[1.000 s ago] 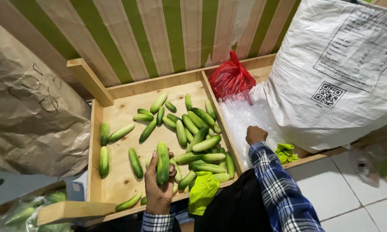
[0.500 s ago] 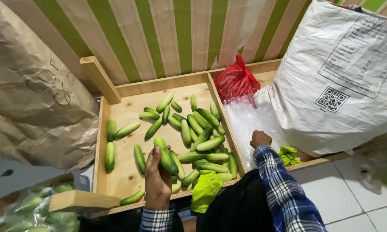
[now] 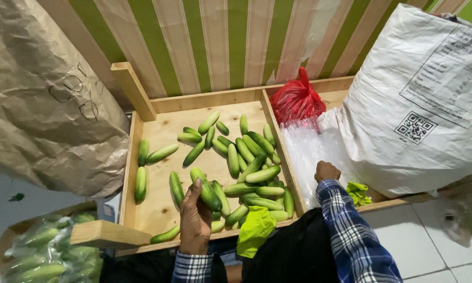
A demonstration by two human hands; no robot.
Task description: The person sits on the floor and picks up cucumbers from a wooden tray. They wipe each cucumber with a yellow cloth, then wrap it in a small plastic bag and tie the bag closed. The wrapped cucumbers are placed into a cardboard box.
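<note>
Left hand (image 3: 195, 220) grips a green cucumber (image 3: 206, 189) over the wooden tray (image 3: 162, 209), just above the loose cucumber pile (image 3: 249, 162). Right hand (image 3: 326, 171) rests curled on clear plastic bags (image 3: 309, 152) beside the white sack (image 3: 419, 105); whether it grips anything, cannot tell.

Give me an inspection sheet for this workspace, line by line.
Surface: wooden tray, two compartments.
Job's things: cucumber in left hand; loose cucumbers in left compartment.
Clutter: red bag, clear plastic, yellow-green cloth.
Grippers: left hand grips one cucumber; right hand rests on the clear plastic.
Cables: nothing seen.
Surroundings: white sack, brown paper sack, striped wall.
</note>
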